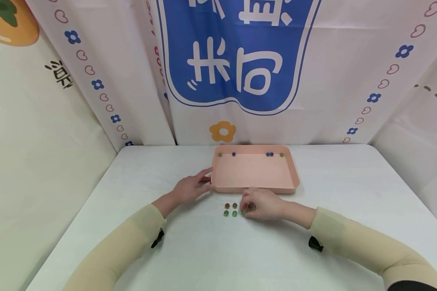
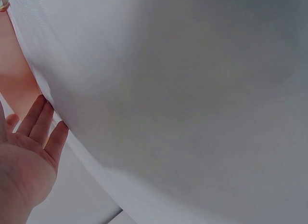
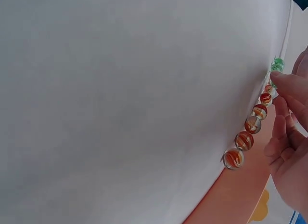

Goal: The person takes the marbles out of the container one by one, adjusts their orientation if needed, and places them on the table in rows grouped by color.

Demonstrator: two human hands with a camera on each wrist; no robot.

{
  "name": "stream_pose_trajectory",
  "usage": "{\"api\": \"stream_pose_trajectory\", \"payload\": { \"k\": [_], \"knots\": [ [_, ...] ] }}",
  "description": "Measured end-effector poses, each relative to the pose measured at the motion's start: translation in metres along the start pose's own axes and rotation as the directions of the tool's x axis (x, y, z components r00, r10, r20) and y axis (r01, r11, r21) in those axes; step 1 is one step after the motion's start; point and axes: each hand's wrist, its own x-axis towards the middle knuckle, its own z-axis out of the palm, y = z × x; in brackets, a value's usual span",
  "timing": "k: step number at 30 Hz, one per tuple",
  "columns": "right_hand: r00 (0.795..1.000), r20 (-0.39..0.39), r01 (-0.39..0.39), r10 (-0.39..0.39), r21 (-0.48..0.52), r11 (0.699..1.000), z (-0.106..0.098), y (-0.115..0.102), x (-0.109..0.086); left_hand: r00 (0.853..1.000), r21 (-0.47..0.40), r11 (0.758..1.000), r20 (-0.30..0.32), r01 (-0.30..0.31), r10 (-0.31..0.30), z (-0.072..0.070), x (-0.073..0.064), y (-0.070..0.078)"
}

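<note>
Now: R hand [image 1: 261, 204] pinches green marble [image 1: 243, 212] btwn thumb + fingertip; whether it touches table, can't tell. Just L of it: 2 other green marbles [image 1: 234, 213], w/ 2 brown marbles [image 1: 234, 205] behind them, all on white table [image 1: 204, 258]. L hand [image 1: 190, 188], fingers extended + apart, touches L side of pink tray [image 1: 255, 173]. Inside, along far wall: blue marbles [image 1: 234, 154] + 2 yellowish-green marbles [image 1: 282, 154].
</note>
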Motion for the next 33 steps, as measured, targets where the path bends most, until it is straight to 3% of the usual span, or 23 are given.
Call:
{"api": "stream_pose_trajectory", "payload": {
  "k": [7,12,16,25,33],
  "knots": [
    [0.998,-0.022,0.053,-0.053,-0.007,0.999,0.003,0.001,0.002,1.0,0.009,1.0,-0.011,-0.007,0.007,0.0,0.0,-0.001],
    [0.999,-0.019,0.046,-0.046,0.008,0.999,0.002,0.0,0.003,1.0,0.013,1.0,-0.019,-0.01,0.01,0.001,0.001,-0.002],
    [1.0,-0.002,-0.003,0.003,0.033,0.999,-0.003,-0.002,0.001,1.0,0.009,1.0,-0.016,-0.008,0.008,0.001,0.0,-0.001],
    [0.996,-0.079,-0.029,0.036,0.084,0.996,-0.041,0.006,-0.013,1.0,0.006,1.0,-0.015,0.002,-0.002,0.0,-0.001,-0.001],
    [0.978,-0.193,-0.073,0.079,0.035,0.997,-0.079,0.029,-0.027,1.0,0.004,1.0,-0.019,-0.01,0.01,-0.001,-0.002,0.001]
  ]
}}
